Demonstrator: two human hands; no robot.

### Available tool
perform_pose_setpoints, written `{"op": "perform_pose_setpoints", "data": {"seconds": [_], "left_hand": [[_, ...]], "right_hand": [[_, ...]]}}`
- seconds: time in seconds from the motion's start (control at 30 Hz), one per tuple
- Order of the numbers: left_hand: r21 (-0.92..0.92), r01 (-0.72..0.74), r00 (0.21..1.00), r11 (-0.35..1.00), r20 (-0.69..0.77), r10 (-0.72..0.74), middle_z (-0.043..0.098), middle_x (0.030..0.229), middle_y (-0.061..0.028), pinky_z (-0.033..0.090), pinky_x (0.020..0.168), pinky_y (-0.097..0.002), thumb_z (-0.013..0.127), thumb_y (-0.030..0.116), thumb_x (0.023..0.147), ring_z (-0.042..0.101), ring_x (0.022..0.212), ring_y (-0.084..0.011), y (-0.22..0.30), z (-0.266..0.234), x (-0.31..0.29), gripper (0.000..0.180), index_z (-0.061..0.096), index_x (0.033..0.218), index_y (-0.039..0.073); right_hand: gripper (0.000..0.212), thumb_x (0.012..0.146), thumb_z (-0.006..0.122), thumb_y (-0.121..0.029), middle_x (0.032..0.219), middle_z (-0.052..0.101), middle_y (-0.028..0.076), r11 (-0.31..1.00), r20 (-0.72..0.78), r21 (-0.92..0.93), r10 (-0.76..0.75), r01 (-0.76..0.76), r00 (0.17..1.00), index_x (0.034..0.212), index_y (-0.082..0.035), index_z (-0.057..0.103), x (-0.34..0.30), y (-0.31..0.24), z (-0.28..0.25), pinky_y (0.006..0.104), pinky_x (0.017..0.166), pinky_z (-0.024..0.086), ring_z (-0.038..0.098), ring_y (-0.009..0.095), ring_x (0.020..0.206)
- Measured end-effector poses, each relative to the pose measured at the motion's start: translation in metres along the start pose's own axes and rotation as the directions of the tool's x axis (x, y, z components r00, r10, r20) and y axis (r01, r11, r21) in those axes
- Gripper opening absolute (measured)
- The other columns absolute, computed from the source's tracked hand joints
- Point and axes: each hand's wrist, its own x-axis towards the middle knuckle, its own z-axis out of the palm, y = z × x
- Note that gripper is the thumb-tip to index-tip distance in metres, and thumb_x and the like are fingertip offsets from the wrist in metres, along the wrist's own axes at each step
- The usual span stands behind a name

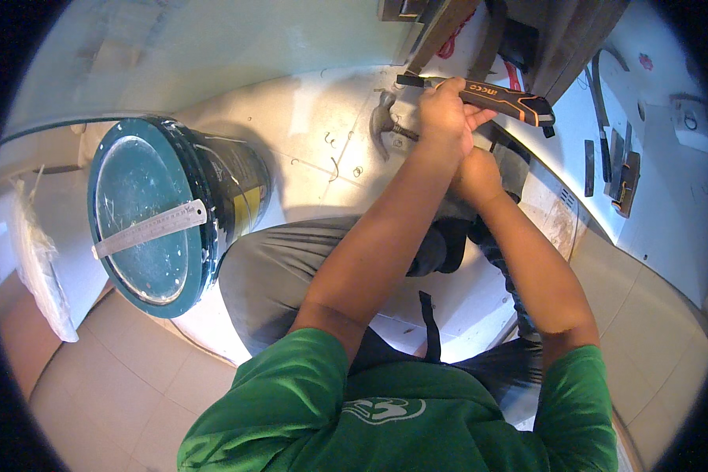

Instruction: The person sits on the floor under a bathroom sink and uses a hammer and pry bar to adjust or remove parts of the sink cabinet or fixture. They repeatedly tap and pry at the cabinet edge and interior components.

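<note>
Left hand (443, 114) had the black-and-orange tool (505, 102), held over the far side of the tiled floor (299, 118), dark narrow end to the left, thick end to the right. Exact tool type: unclear. Left fingers (481, 119) were closed around it near the narrow end, some showing under the handle.

Right hand (477, 173) sat just nearer, against the left wrist; its fingers were hidden, so no telling whether spread or gripping.

Hammer (384, 122) lay just left of the left hand, bent wire bits (335, 168) nearer and further left. Metal ruler (153, 228) lay across the teal-lidded bucket (145, 177), left; more tools (624, 185) on the white surface (661, 228), right.

Step in hand looked like handling the tool, no contact with work visible. Next move probably called for a firm hold, narrow end clear of the right hand.
</note>
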Motion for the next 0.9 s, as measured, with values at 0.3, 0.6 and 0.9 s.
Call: {"op": "perform_pose_setpoints", "data": {"seconds": [0.3, 0.6, 0.9], "left_hand": [[-0.015, -0.006, 1.000, 1.000, 0.010, 0.006, 0.062, 0.094, -0.0207, 0.062, 0.063, -0.0438, 0.049, 0.015, 0.093, 0.068, 0.078, -0.0333, 0.000, 0.002, -0.001, 0.022, 0.047, 0.104, -0.005], [0.006, 0.002, 1.000, 1.000, 0.009, -0.002, 0.064, 0.095, -0.0203, 0.062, 0.067, -0.0422, 0.052, 0.016, 0.093, 0.068, 0.081, -0.0321, 0.002, -0.003, 0.000, 0.023, 0.051, 0.103, -0.004], [-0.039, -0.006, 1.000, 0.999, 0.002, 0.006, 0.061, 0.091, -0.0203, 0.063, 0.061, -0.0446, 0.049, 0.011, 0.092, 0.068, 0.075, -0.0338, 0.002, -0.002, 0.002, 0.021, 0.047, 0.102, -0.006]], "right_hand": [[0.022, 0.076, 0.066, -0.028, 0.073, 0.067, 0.018, 0.996, -0.053, 0.042, 0.081, -0.079, 0.995, 0.074, -0.006, 0.067, 0.000, -0.002, 0.016, 0.0464, 0.065, 0.054, 0.067, 0.037, 0.070], [0.018, 0.075, 0.067, -0.026, 0.074, 0.068, 0.016, 0.995, -0.006, -0.004, -0.101, 0.101, 0.995, 0.074, -0.008, 0.069, -0.011, -0.020, 0.011, 0.0452, 0.062, 0.053, 0.067, 0.036, 0.068], [0.025, 0.078, 0.064, -0.028, 0.075, 0.067, 0.020, 0.998, 0.096, -0.055, -0.038, 0.043, 0.995, 0.072, -0.004, 0.066, -0.009, -0.021, -0.007, 0.0489, 0.066, 0.052, 0.066, 0.038, 0.071]]}}
